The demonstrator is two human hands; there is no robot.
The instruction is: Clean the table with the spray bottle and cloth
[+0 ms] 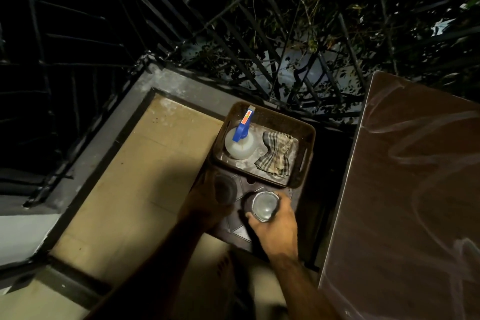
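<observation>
While each grip [275,218] [207,200] holds a glass [265,206], spray bottle [240,144] and cloth [275,157] lie just beyond, basketed [307,148].

I see a dim night balcony: beige tiled floor [145,163], dark metal railing [181,21], leafy branches [298,8] beyond.

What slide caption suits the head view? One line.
Both hands set glasses beside a basket holding spray bottle and cloth.

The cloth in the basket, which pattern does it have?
The cloth is checked, beige with dark stripes; head view.
</observation>
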